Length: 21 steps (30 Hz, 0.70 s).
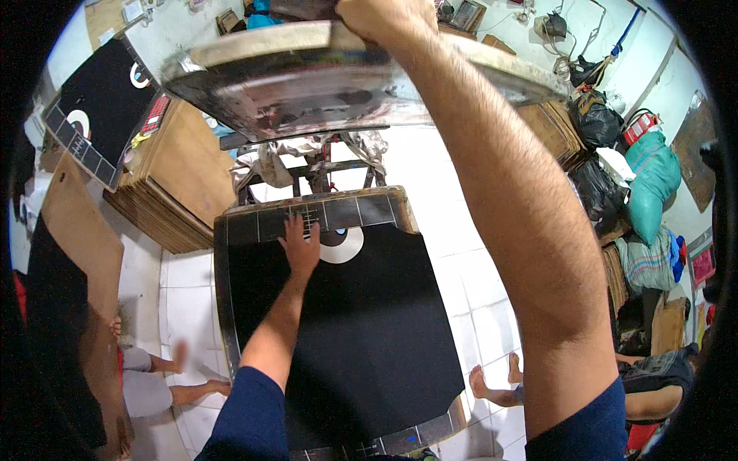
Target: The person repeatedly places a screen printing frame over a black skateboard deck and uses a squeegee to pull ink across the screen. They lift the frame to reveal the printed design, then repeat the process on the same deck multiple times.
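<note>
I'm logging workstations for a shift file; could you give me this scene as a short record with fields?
Left hand: fingers spread over the lined board, beside a white patch; contact unclear
Right hand: grip on the upper edge of a raised frame; fingertips hidden
Work surface: black cloth lying on the lined board
Left side: stack of brown sheets
Right side: teal sack, black bags
People nearby: bare feet visible on both sides

1. A stack of brown flat boards (188, 165) stands at upper left.
2. A black plastic bag (598, 121) sits at upper right.
3. A bulging green sack (647, 184) rests at right.
4. A striped pale sack (648, 257) lies just below it.
</note>
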Tool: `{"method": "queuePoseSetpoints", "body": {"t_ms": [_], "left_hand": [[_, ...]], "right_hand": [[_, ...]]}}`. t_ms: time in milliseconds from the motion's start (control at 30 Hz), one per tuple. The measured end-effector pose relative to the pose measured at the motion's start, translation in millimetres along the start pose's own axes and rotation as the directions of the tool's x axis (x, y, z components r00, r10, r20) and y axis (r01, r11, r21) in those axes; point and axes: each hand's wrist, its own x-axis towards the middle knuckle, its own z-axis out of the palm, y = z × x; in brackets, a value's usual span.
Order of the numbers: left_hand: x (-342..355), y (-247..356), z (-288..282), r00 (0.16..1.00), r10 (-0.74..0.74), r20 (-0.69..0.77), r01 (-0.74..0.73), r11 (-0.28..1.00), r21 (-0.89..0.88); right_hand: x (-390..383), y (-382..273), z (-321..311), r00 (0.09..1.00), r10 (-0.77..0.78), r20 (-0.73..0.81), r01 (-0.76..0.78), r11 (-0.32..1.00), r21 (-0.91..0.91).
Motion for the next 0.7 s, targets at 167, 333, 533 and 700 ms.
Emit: {"method": "queuePoseSetpoints", "body": {"t_ms": [167, 333, 533, 700], "left_hand": [[-119.5, 42.4, -19.6, 0.966, 0.257, 0.030, -0.257, 0.966, -0.007], [-188.8, 105.6, -2.2, 0.842, 0.344, 0.415, -0.403, 0.913, 0.061], [-160.6, 144.8, 78.9, 0.776, 0.423, 0.467, -0.468, 0.884, -0.023], [-125.8, 153.9, 132.9, 0.700, 0.548, 0.459, -0.624, 0.781, 0.020]], "right_hand": [[-64.1, 9.2, 19.5, 0.969, -0.156, -0.190, 0.111, 0.967, -0.228], [-133.6, 22.0, 27.8, 0.960, -0.206, -0.190, 0.192, 0.977, -0.090], [-129.9, 18.6, 24.3, 0.962, -0.207, -0.177, 0.193, 0.977, -0.091], [-96.3, 20.9, 28.1, 0.948, -0.246, -0.202, 0.231, 0.968, -0.092]]}}
